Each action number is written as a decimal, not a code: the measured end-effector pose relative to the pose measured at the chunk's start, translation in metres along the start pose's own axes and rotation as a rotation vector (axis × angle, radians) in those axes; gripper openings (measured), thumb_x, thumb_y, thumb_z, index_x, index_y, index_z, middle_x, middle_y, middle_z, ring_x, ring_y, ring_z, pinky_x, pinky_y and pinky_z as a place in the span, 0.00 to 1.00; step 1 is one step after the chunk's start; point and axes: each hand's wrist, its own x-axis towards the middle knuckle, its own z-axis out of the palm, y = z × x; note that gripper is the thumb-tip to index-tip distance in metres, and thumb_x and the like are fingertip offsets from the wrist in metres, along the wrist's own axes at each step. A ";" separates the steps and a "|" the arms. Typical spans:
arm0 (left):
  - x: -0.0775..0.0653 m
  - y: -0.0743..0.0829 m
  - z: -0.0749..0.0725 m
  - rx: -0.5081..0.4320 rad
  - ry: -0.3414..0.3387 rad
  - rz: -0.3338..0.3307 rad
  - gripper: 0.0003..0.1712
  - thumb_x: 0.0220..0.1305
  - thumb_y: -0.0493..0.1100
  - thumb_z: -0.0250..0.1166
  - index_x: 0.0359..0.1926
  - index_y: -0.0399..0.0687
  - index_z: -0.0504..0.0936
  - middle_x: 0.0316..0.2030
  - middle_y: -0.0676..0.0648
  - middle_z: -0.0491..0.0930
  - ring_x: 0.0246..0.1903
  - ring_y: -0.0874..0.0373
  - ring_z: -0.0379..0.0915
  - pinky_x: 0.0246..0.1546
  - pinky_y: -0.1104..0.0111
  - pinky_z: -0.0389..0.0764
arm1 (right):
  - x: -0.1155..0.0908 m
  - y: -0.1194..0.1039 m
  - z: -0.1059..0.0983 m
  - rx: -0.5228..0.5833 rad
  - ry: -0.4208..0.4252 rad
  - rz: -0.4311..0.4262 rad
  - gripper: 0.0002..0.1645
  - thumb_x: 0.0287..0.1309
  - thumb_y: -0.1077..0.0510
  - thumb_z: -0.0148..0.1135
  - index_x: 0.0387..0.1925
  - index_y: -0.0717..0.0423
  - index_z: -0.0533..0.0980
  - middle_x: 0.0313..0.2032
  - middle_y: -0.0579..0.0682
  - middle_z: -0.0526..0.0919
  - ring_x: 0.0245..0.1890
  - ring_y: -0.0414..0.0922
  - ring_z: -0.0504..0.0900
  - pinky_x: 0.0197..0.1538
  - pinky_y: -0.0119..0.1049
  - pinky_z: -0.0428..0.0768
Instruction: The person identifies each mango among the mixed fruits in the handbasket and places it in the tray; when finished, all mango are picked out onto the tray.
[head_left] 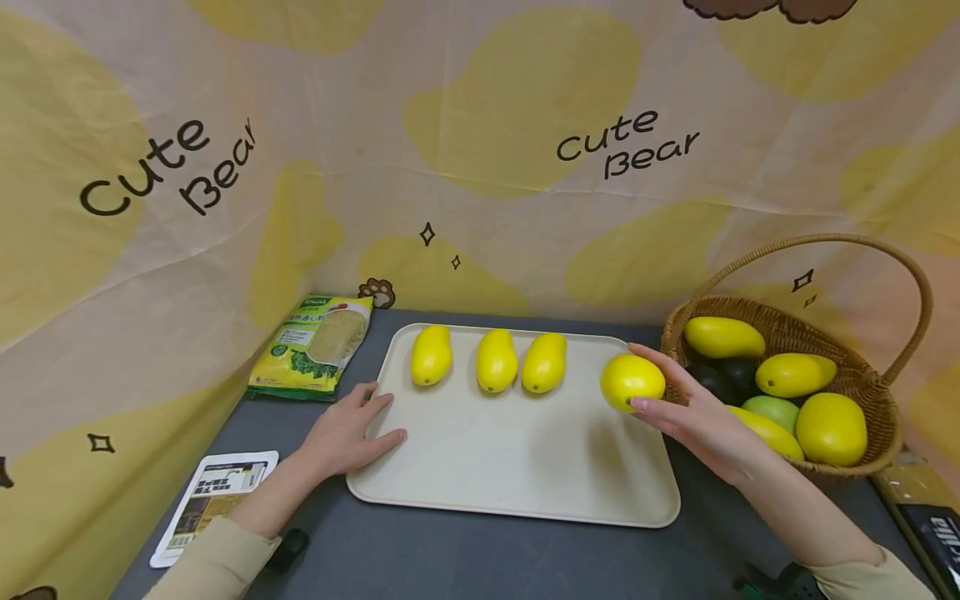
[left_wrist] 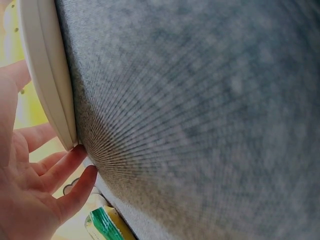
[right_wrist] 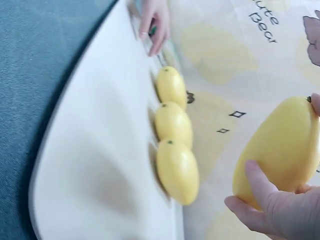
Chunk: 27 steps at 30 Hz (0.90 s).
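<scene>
My right hand [head_left: 701,421] holds a yellow mango [head_left: 630,382] above the right side of a cream tray [head_left: 487,467]. In the right wrist view, the fingers and thumb lie around this mango [right_wrist: 280,145], clear of the tray. Three more yellow mangoes stand in a row along the tray's far side: one at left [head_left: 431,356], one in the middle [head_left: 497,361] and one at right [head_left: 544,363]. At the tray's left edge rests my left hand [head_left: 343,437], fingers loosely extended. The left wrist view shows its fingertips touching the tray's rim [left_wrist: 50,75].
A wicker basket [head_left: 888,417] with a tall handle stands right of the tray, holding yellow, green and dark fruit. Behind the left hand lies a green-yellow food packet [head_left: 315,346]. A white-edged printed packet [head_left: 217,500] is at front left. A patterned cloth [head_left: 487,167] hangs behind.
</scene>
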 end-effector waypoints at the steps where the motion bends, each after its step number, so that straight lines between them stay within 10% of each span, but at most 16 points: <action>1: 0.000 0.000 0.001 -0.001 0.000 0.000 0.41 0.60 0.66 0.62 0.63 0.42 0.75 0.64 0.33 0.66 0.54 0.36 0.71 0.51 0.44 0.74 | 0.003 0.003 0.003 -0.022 0.018 0.010 0.42 0.68 0.57 0.58 0.75 0.39 0.50 0.71 0.53 0.46 0.56 0.43 0.72 0.54 0.29 0.74; 16: 0.000 -0.001 0.000 0.004 0.002 -0.002 0.40 0.60 0.66 0.63 0.63 0.42 0.75 0.63 0.33 0.66 0.54 0.36 0.71 0.50 0.44 0.74 | 0.065 0.055 0.015 -0.090 0.240 0.159 0.55 0.54 0.52 0.72 0.73 0.47 0.47 0.70 0.60 0.42 0.62 0.58 0.59 0.60 0.48 0.63; 27: 0.000 -0.002 0.001 0.009 0.008 0.009 0.39 0.60 0.66 0.63 0.62 0.42 0.76 0.63 0.33 0.67 0.53 0.37 0.72 0.49 0.44 0.75 | 0.091 0.076 0.008 -0.319 0.316 0.060 0.51 0.48 0.51 0.76 0.69 0.54 0.58 0.70 0.63 0.46 0.66 0.60 0.51 0.65 0.58 0.53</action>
